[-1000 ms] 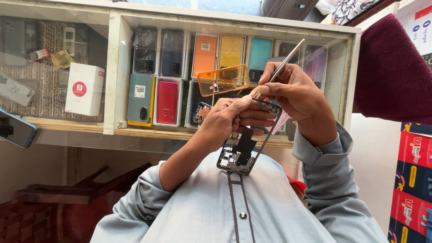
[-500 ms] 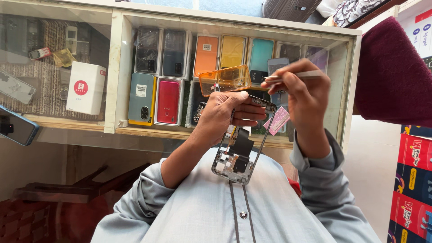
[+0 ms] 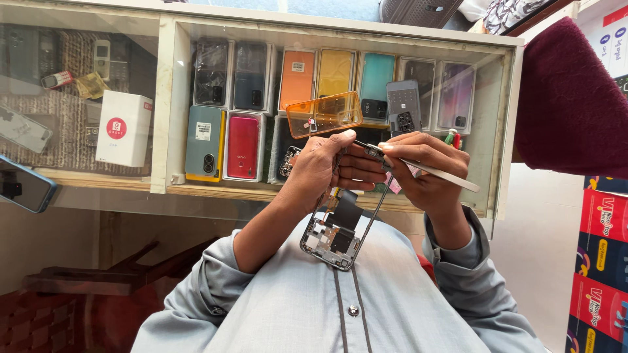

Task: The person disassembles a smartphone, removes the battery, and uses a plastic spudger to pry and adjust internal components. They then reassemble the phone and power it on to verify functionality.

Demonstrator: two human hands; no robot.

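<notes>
Centrally, we see the left hand [image 3: 324, 167] gripping the opened smartphone frame with its exposed grey circuit boards and black flex ribbon [image 3: 337, 232], fingers wrapped round its upper end, so that it hangs tilted in front of the pale grey buttoned shirt [image 3: 340, 307]. Our right hand [image 3: 425, 167] pinches slim metal tweezers [image 3: 432, 171] between thumb and fingertips; their point meets the frame's top corner, just beside the left thumb. We judge the step in hand to be picking at a small part on that upper edge; whether anything sits in the tips is too small to tell. Any following move calls for a steady frame and light pressure, since the tips could slip across the boards. Behind, a translucent orange phone cover [image 3: 324, 113] lies on the glass display case [image 3: 504, 124] holding rows of coloured phone backs.
</notes>
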